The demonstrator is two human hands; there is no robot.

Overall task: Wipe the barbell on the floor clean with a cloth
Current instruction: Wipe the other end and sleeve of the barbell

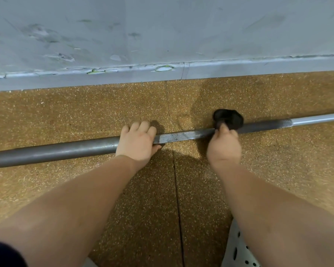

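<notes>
gripping long grey steel barbell, left hand | pinching crumpled black cloth onto it, right hand | cropped at right end

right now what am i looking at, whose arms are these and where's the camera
There is no machine here. A person wears one camera on their head, looking forward and down, so the two bare arms reaching in from the bottom are their own. This is the only picture. A long metal barbell lies on a speckled brown floor, alongside a scuffed grey wall. The left hand grips the bar, fingers curled over it. The right hand pinches a bunched black cloth that sits on the bar further along. The job is wiping the bar clean.
</notes>
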